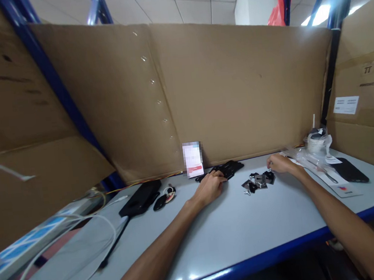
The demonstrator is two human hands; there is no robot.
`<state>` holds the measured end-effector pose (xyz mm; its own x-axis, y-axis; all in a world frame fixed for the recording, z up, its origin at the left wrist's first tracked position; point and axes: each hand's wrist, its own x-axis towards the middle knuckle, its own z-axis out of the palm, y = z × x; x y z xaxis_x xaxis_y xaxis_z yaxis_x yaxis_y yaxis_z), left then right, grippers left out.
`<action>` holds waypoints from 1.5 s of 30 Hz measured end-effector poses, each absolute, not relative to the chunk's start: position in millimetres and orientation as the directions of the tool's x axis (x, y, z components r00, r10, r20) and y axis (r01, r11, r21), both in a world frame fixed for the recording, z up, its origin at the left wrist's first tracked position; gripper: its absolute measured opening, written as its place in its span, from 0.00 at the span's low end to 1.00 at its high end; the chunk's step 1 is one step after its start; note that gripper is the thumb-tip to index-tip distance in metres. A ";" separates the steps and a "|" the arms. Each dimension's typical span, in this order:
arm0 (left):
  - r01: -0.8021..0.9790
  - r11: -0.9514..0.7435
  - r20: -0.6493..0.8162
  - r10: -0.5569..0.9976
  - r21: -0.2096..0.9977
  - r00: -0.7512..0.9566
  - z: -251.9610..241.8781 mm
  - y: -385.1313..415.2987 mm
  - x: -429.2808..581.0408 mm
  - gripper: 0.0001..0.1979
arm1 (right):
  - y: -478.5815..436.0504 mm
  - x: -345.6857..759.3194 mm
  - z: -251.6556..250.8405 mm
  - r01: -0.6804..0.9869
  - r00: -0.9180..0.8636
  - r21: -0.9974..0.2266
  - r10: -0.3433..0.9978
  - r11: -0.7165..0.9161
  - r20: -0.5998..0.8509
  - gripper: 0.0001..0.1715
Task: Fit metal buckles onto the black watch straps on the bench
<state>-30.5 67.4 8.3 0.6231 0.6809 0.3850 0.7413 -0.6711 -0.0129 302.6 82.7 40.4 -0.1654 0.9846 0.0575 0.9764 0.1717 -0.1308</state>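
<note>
Black flat parts (234,167) — silver-and-black small pieces (260,180) — pale grey tabletop (236,230), brown cardboard (235,86).

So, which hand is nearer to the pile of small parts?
Right. The right hand is at the right edge of the pile of small parts; the left hand is farther left, at the black pieces.

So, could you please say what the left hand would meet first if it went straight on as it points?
The left hand would likely meet the black pieces just ahead; whether it touches them now is unclear.
</note>
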 end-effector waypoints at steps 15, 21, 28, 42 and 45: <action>0.707 -0.701 0.389 0.679 0.093 0.623 3.0 69.7 -26.4 0.21 | 83.1 300.7 39.6 0.977 -0.163 -0.130 0.986 0.167 0.040 0.17; 0.704 -0.703 0.391 0.680 0.104 0.621 2.8 69.3 -24.8 0.20 | 83.4 301.1 38.7 0.976 -0.174 -0.127 0.984 0.179 0.046 0.18; 0.715 -0.697 0.370 0.681 0.060 0.632 8.2 64.8 -22.3 0.20 | 82.7 301.5 39.5 0.975 -0.179 -0.128 0.983 0.183 0.046 0.18; 0.943 -0.241 0.555 0.828 0.231 0.076 40.3 66.7 -55.3 0.15 | 83.2 308.9 44.8 0.979 -0.149 -0.144 0.989 0.145 -0.017 0.19; 0.944 -0.235 0.545 0.835 0.233 0.074 39.9 67.7 -56.2 0.16 | 82.1 310.9 46.4 0.979 -0.138 -0.157 0.989 0.130 -0.046 0.19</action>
